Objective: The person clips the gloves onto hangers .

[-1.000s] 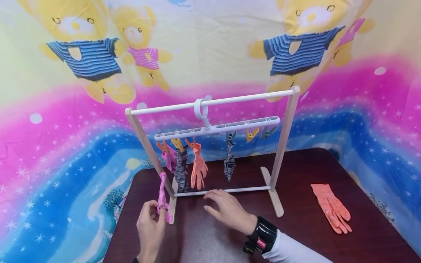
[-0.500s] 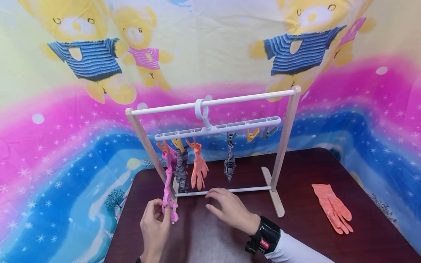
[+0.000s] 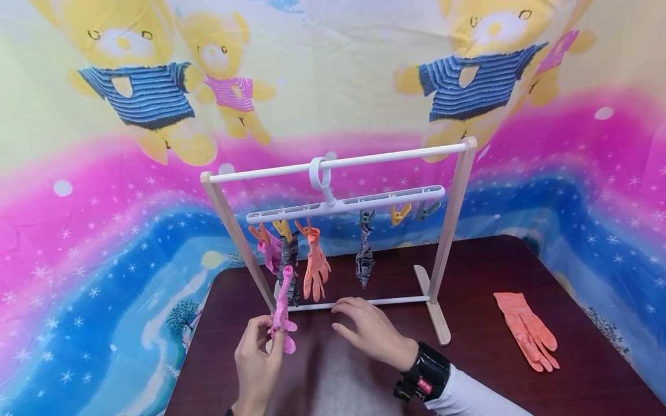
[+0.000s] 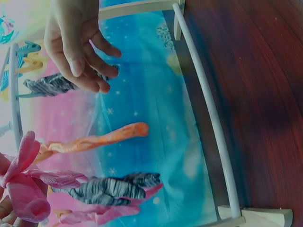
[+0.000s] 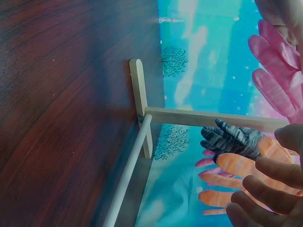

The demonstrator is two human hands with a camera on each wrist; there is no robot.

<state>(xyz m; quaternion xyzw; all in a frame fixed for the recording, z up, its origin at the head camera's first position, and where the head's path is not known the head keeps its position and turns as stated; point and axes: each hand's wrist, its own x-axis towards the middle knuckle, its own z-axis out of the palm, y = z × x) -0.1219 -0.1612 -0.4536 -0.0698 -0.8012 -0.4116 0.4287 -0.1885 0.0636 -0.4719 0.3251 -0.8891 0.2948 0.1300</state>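
My left hand (image 3: 258,355) pinches a pink glove (image 3: 282,309) by its finger end, in front of the rack's left post. The glove's cuff end points up, apart from the clips. In the right wrist view the fingers of this pink glove (image 5: 272,97) show. My right hand (image 3: 374,335) holds nothing; its fingers bend loosely near the rack's lower rod. From the white hanger (image 3: 338,204) hang clipped gloves: a pink glove (image 3: 268,254), a grey-black striped glove (image 3: 291,248), an orange glove (image 3: 315,268) and, farther right, another striped glove (image 3: 365,263).
The hanger hooks over the top rod (image 3: 390,157) of a wooden rack (image 3: 452,219). A yellow clip (image 3: 400,214) and a grey-green clip (image 3: 428,210) at its right end hold nothing. A loose orange glove (image 3: 526,329) lies flat on the dark table (image 3: 484,381), right of the rack.
My left hand has moved right with the pink glove, from left of the rack's post to in front of the hanging striped glove. My right hand has shifted slightly right.
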